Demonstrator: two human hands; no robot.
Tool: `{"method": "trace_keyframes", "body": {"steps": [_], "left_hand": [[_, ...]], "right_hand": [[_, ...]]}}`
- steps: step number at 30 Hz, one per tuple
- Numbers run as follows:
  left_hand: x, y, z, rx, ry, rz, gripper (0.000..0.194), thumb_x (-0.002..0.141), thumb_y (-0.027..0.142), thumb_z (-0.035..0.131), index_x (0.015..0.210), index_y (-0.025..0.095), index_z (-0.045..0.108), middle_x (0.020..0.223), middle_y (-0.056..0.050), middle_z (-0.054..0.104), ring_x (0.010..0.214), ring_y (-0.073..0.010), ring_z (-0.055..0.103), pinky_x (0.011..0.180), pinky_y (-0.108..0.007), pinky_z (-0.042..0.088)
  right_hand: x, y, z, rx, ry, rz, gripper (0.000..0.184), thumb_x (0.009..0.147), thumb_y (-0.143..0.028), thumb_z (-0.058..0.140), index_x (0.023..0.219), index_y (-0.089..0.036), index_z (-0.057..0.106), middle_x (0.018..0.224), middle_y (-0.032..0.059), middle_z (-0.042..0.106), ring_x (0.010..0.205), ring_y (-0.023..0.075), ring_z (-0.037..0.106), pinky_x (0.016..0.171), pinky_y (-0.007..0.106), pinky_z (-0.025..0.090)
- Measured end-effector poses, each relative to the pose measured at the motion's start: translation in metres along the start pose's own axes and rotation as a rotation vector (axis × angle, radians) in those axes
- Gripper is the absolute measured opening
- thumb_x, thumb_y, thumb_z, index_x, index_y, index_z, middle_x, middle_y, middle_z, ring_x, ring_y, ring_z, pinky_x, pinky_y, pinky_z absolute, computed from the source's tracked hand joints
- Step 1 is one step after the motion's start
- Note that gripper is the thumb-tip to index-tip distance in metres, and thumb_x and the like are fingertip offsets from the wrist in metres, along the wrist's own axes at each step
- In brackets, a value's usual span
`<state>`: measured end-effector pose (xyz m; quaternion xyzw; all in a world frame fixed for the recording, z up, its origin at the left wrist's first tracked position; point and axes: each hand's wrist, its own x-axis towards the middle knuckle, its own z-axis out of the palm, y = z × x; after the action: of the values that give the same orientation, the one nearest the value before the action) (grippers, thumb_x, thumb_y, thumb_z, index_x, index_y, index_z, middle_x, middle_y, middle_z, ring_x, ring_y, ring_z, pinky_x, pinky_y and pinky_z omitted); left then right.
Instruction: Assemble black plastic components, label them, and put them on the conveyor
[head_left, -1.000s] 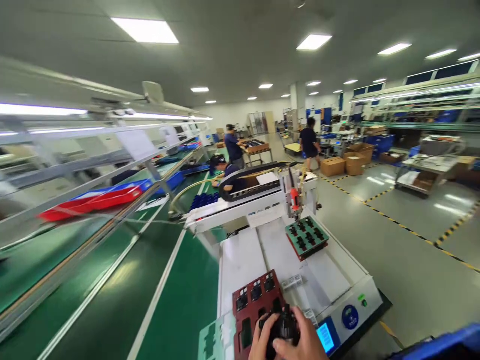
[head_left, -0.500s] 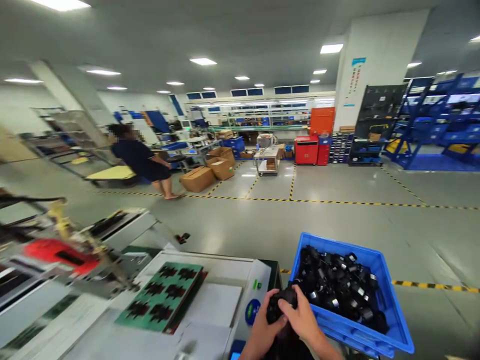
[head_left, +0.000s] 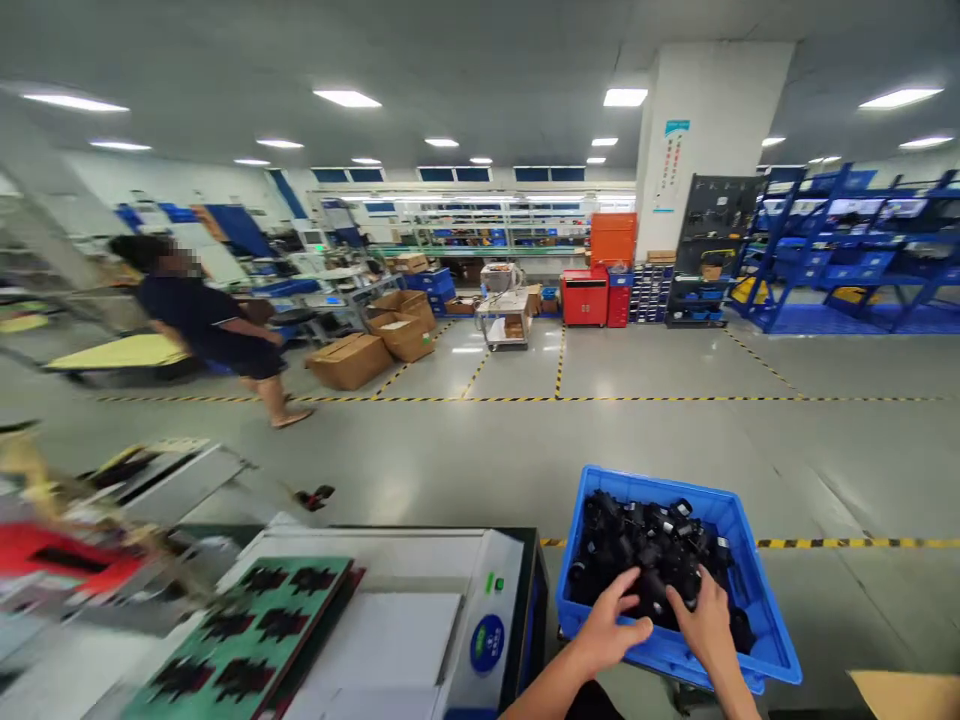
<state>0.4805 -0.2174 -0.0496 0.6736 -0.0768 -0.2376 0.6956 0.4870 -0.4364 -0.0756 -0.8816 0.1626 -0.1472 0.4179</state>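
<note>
Both of my hands are over the near side of a blue plastic bin [head_left: 776, 640]. The bin holds a heap of black parts [head_left: 645, 540], some with pale, shiny spots; their exact kind is too small to tell. My left hand [head_left: 609, 622] has its fingers and thumb spread, at the bin's near left side. Close by on the right, my right hand [head_left: 703, 612] reaches over the heap with thumb and fingers apart. Dark parts show between the two hands, and neither hand is closed round one.
Left of the bin stands a white machine table [head_left: 420, 545] with a green board [head_left: 247, 625] carrying several dark cut-out shapes. A red machine part [head_left: 60, 555] is farther left. Across the floor, a person [head_left: 210, 310] stands near cardboard boxes [head_left: 352, 360]. Cardboard [head_left: 907, 694] shows bottom right.
My hands have moved right from in front of the bin to over it and opened, letting go of the black part. The view has turned right; the person appears farther left.
</note>
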Motion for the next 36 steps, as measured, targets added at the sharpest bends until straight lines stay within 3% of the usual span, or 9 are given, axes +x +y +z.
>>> {"method": "trace_keyframes", "body": {"steps": [3, 8, 12, 15, 18, 21, 24, 28, 36], "left_hand": [[-0.043, 0.001, -0.024, 0.084, 0.089, -0.041, 0.051, 0.073, 0.043, 0.082, 0.115, 0.016, 0.081, 0.119, -0.018, 0.079, 0.103, -0.0338, 0.074, 0.090, -0.044, 0.057], [-0.135, 0.010, -0.074, 0.160, 0.357, -0.212, 0.012, 0.067, 0.025, 0.079, 0.077, 0.022, 0.084, 0.067, -0.001, 0.074, 0.061, -0.0201, 0.061, 0.064, -0.032, 0.049], [-0.216, 0.009, -0.082, 0.171, 0.625, -0.332, 0.008, 0.072, 0.026, 0.073, 0.074, 0.023, 0.080, 0.070, 0.000, 0.071, 0.062, -0.0182, 0.055, 0.061, -0.031, 0.043], [-0.265, 0.002, -0.073, 0.178, 0.870, -0.349, 0.010, 0.078, 0.032, 0.073, 0.081, 0.024, 0.079, 0.085, -0.002, 0.076, 0.075, -0.0211, 0.062, 0.071, -0.032, 0.049], [-0.300, -0.002, -0.064, 0.152, 1.100, -0.291, 0.018, 0.083, 0.040, 0.075, 0.080, 0.022, 0.077, 0.081, -0.002, 0.075, 0.077, -0.0215, 0.065, 0.072, -0.031, 0.052], [-0.322, -0.002, -0.065, 0.137, 1.329, -0.188, 0.027, 0.090, 0.047, 0.072, 0.089, 0.020, 0.076, 0.088, -0.006, 0.075, 0.080, -0.0222, 0.069, 0.072, -0.030, 0.055], [-0.334, -0.005, -0.076, 0.213, 1.544, -0.118, 0.035, 0.091, 0.050, 0.073, 0.112, 0.022, 0.078, 0.116, -0.014, 0.077, 0.104, -0.0300, 0.073, 0.093, -0.043, 0.060], [-0.328, -0.015, -0.099, 0.280, 1.583, -0.097, 0.060, 0.084, 0.051, 0.082, 0.138, 0.026, 0.071, 0.151, -0.019, 0.063, 0.143, -0.0395, 0.055, 0.122, -0.061, 0.041], [-0.301, 0.010, -0.120, 0.292, 1.555, -0.037, 0.037, 0.094, 0.056, 0.070, 0.100, 0.023, 0.084, 0.098, -0.011, 0.075, 0.092, -0.0287, 0.071, 0.083, -0.037, 0.057]], "right_hand": [[-0.004, -0.021, 0.030, 0.042, -0.133, -0.086, 0.075, 0.080, -0.068, 0.059, 0.128, -0.010, 0.064, 0.128, 0.0286, 0.068, 0.112, 0.0449, 0.068, 0.096, 0.058, 0.056], [-0.056, -0.124, 0.129, 0.264, -0.915, -0.321, 0.041, 0.095, -0.054, 0.055, 0.110, -0.020, 0.072, 0.107, 0.0150, 0.079, 0.100, 0.0348, 0.074, 0.092, 0.048, 0.057], [-0.139, -0.194, 0.191, 0.246, -1.388, -0.572, 0.019, 0.086, -0.030, 0.068, 0.102, -0.024, 0.076, 0.100, 0.0057, 0.081, 0.090, 0.0269, 0.074, 0.085, 0.038, 0.055], [-0.192, -0.211, 0.227, 0.181, -1.522, -0.625, 0.036, 0.072, -0.022, 0.079, 0.107, -0.023, 0.074, 0.087, 0.0029, 0.079, 0.080, 0.0261, 0.072, 0.079, 0.036, 0.052], [-0.224, -0.215, 0.253, 0.153, -1.562, -0.622, 0.041, 0.073, -0.022, 0.077, 0.114, -0.020, 0.071, 0.080, 0.0033, 0.075, 0.082, 0.0280, 0.071, 0.082, 0.040, 0.052], [-0.230, -0.220, 0.265, 0.207, -1.628, -0.608, 0.035, 0.075, -0.023, 0.072, 0.110, -0.019, 0.071, 0.082, 0.0027, 0.072, 0.079, 0.0250, 0.070, 0.079, 0.037, 0.054], [-0.212, -0.232, 0.263, 0.329, -1.700, -0.611, 0.027, 0.087, -0.034, 0.064, 0.108, -0.019, 0.073, 0.091, 0.0042, 0.073, 0.080, 0.0223, 0.068, 0.077, 0.034, 0.055], [-0.182, -0.255, 0.249, 0.448, -1.766, -0.637, 0.038, 0.096, -0.050, 0.061, 0.112, -0.018, 0.074, 0.093, 0.0053, 0.072, 0.082, 0.0226, 0.065, 0.075, 0.034, 0.055], [-0.168, -0.291, 0.231, 0.477, -1.759, -0.732, 0.030, 0.098, -0.045, 0.064, 0.107, -0.020, 0.079, 0.091, 0.0048, 0.075, 0.079, 0.0220, 0.064, 0.071, 0.033, 0.051]]}}
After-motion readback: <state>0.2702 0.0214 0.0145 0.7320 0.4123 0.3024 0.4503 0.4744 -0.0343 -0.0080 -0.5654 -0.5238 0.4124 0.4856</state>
